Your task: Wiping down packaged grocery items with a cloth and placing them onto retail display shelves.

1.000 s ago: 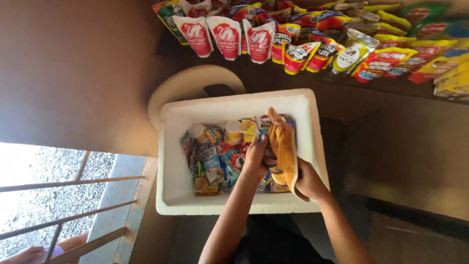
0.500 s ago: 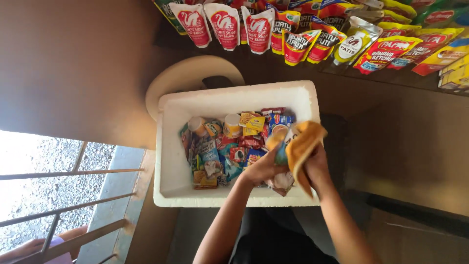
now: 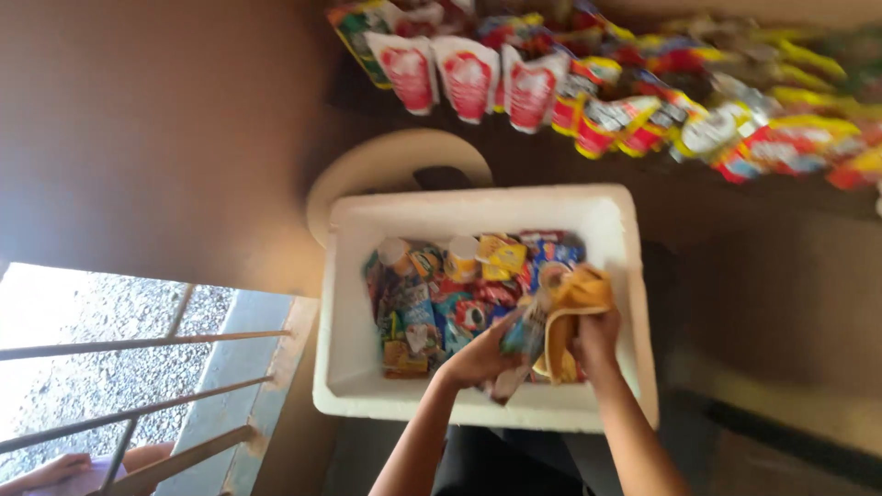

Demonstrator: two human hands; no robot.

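Note:
A white foam box [image 3: 344, 331] holds several colourful snack packets [image 3: 432, 294]. My left hand [image 3: 478, 356] grips a small blurred packet [image 3: 516, 347] over the box's near side. Close beside it, my right hand [image 3: 597, 338] holds a yellow cloth [image 3: 571, 308] that hangs over the box's right part. The two hands nearly touch, and the cloth lies against the packet.
A row of hanging sachets and snack packs [image 3: 588, 87] runs along the top. A pale round plastic stool [image 3: 395, 170] stands behind the box. At the lower left are metal railing bars [image 3: 138, 395], with gravel ground beyond and another person's arm [image 3: 55, 470].
Both hands have drawn back toward the box's near edge. The left hand has lifted a packet out of the pile, and the cloth is now bunched against it.

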